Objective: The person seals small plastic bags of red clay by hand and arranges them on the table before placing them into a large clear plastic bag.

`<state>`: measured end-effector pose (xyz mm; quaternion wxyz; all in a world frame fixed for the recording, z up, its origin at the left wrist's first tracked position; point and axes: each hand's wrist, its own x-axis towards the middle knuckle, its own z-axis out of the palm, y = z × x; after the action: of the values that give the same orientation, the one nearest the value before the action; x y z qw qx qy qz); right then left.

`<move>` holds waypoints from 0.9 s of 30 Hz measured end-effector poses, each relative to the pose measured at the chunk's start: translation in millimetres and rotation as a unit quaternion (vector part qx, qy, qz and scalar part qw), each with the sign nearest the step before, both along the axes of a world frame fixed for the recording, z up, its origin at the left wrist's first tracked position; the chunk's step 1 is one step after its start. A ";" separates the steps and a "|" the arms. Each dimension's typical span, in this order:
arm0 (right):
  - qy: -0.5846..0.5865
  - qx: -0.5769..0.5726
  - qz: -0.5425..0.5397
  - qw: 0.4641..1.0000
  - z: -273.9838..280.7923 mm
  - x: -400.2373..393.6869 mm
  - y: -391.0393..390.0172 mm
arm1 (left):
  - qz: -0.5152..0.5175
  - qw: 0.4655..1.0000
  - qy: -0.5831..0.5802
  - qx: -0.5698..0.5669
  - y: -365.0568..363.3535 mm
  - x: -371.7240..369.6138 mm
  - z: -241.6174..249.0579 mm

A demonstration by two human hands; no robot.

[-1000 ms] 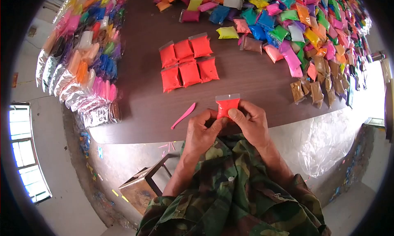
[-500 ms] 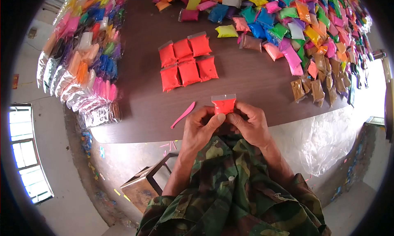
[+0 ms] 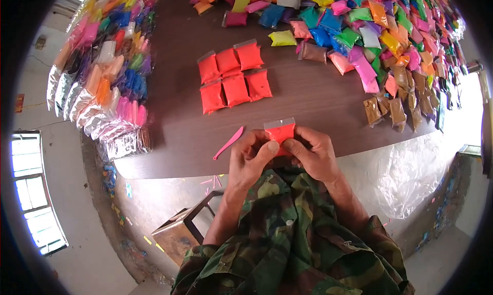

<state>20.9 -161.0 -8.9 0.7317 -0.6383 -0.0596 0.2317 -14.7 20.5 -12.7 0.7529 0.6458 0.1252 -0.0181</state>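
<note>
A small clear bag filled with red material (image 3: 280,132) is pinched between both hands close to the table's near edge, its clear top strip pointing away from me. My left hand (image 3: 251,156) grips its left side with the thumb pressed on the front. On the right side, my right hand (image 3: 314,154) holds it the same way. Just left of my left hand lies a pink plastic knife (image 3: 229,143). Farther off, several matching red bags (image 3: 235,90) lie in two rows on the dark table (image 3: 174,84).
Many bags in mixed colours (image 3: 359,38) are heaped at the back right, with brown bags (image 3: 397,114) at the near end. Long packs (image 3: 110,64) are stacked along the left. A wooden stool (image 3: 177,233) and a clear plastic sheet (image 3: 408,177) are below table level.
Both thumbs have slid up the front of the red bag, and more of its lower part shows between them. The other things lie as before.
</note>
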 end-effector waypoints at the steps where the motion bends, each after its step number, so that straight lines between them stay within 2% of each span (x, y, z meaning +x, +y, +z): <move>1: -0.005 -0.006 0.006 1.000 -1.7 -0.2 -1.7 | 0.011 1.000 0.000 -0.027 -0.2 0.4 -2.2; 4: -0.014 -0.016 0.009 1.000 -2.9 -1.0 0.6 | -0.010 1.000 -0.022 0.011 3.6 -0.4 -9.7; 7: -0.041 -0.024 0.017 0.999 -5.2 -1.3 1.8 | -0.042 0.994 -0.009 0.102 16.2 -4.5 -18.2; 10: -0.045 -0.036 -0.005 0.998 -2.4 -2.3 5.8 | -0.035 0.995 -0.027 0.093 16.0 -7.1 -24.3; 13: -0.031 -0.048 -0.015 0.998 0.9 -2.7 5.1 | -0.009 1.000 -0.011 0.025 5.1 -4.8 -6.3; 19: -0.043 -0.044 -0.005 0.998 -3.6 -3.0 5.2 | 0.018 0.999 -0.016 -0.032 -0.2 -2.8 -6.9; 22: -0.108 -0.082 0.012 0.991 -7.3 -1.1 6.3 | 0.016 1.000 -0.026 0.007 9.3 -5.0 -21.8; 25: -0.040 -0.033 0.004 0.999 -3.6 -4.0 5.8 | 0.024 0.996 -0.063 0.049 9.1 -4.4 -31.3; 27: -0.039 -0.050 -0.003 0.998 -2.4 -3.3 6.1 | 0.011 0.998 -0.052 0.023 10.4 -4.7 -29.4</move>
<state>17.6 -154.9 -11.3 0.6967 -0.6829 -0.0743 0.2070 -19.4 30.9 -42.1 0.7433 0.6618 0.0934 0.0271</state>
